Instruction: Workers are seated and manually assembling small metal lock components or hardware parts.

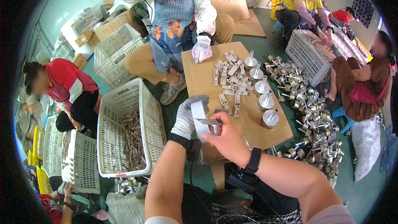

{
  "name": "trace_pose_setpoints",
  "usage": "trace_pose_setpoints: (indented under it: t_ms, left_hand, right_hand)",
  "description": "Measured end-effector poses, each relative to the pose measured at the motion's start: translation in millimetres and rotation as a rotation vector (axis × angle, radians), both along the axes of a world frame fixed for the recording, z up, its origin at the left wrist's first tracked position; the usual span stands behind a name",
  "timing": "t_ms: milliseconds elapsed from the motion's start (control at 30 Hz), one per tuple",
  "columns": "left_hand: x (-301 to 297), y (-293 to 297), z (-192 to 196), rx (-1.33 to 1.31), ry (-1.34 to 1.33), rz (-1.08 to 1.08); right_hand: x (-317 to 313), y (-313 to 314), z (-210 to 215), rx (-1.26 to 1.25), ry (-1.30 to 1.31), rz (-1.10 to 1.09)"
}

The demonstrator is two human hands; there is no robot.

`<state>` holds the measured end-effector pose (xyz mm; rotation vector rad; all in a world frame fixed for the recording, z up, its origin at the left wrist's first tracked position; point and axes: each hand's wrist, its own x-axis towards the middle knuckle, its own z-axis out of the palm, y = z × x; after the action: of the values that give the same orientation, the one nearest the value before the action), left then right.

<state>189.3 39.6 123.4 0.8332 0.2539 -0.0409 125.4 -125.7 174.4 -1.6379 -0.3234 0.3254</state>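
Note:
My left hand (184, 120), in a striped grey-and-white glove, is closed around a flat white oblong piece (200, 118), which stands tilted above the near edge of the cardboard tabletop (199, 76). My bare right hand (230, 141) pinches a thin dark metal piece (210, 122) against the white piece; its exact kind is unclear. Past my hands lie several pale lever-like parts (236, 104) in a loose group. To their right, several round metal fittings (270, 118) with upright whitish stems stand in a row along the cardboard.
A large heap of similar metal fittings (306, 112) covers the floor at right. A white crate (145, 141) of flat parts stands at left. Opposite me sits a person in a checked apron (172, 20), one gloved hand (202, 52) on the cardboard's far edge. Other people work around more crates.

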Motion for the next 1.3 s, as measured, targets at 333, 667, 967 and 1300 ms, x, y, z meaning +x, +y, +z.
trace_pose_setpoints:
  t_ms: [333,667,967,1300]
  left_hand:
    - [-2,3,-17,0.017,0.019,-0.044]
    - [0,-3,-17,0.008,-0.043,-0.015]
    - [-2,-5,-13,0.081,-0.054,0.007]
    - [2,-1,-21,-0.066,-0.004,-0.021]
  right_hand:
    - [-1,2,-9,0.139,0.001,-0.005]
    - [-2,0,0,0.085,0.080,0.017]
    - [-2,-1,0,0.112,0.074,0.029]
    - [-4,-2,1,0.107,0.074,0.026]
